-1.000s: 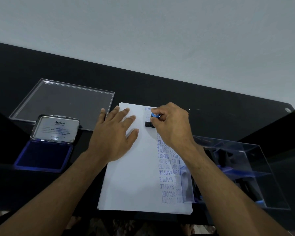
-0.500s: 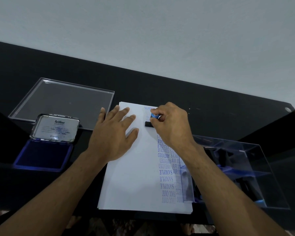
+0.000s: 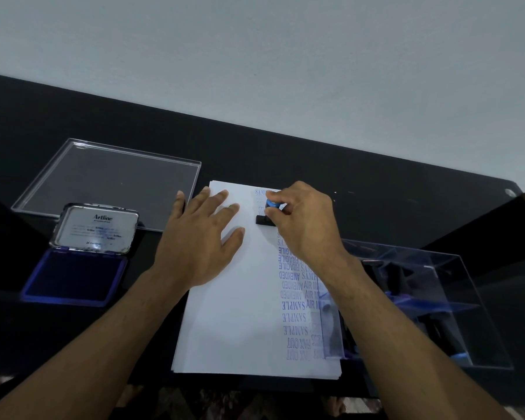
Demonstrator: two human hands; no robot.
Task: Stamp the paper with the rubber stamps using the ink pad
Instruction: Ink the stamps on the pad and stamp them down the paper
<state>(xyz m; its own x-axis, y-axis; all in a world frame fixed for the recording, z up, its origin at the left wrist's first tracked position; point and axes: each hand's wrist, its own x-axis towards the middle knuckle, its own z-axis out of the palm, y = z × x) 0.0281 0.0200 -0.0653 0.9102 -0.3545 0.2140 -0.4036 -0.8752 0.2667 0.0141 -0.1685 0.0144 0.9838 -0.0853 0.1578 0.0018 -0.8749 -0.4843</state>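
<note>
A stack of white paper (image 3: 240,322) lies on the black table, with blue stamped words running down its right side. My right hand (image 3: 303,219) pinches the blue-topped handle of a rubber stamp (image 3: 265,215), whose black base sits on the paper near the far edge. My left hand (image 3: 200,237) lies flat with spread fingers on the paper's left part. To the left, the blue ink pad (image 3: 73,275) stands with its metal lid open.
A clear plastic lid (image 3: 103,183) lies at the back left beside the ink pad. A clear plastic box (image 3: 431,301) holding more stamps sits to the right, overlapping the paper's right edge. A pale wall rises behind the table.
</note>
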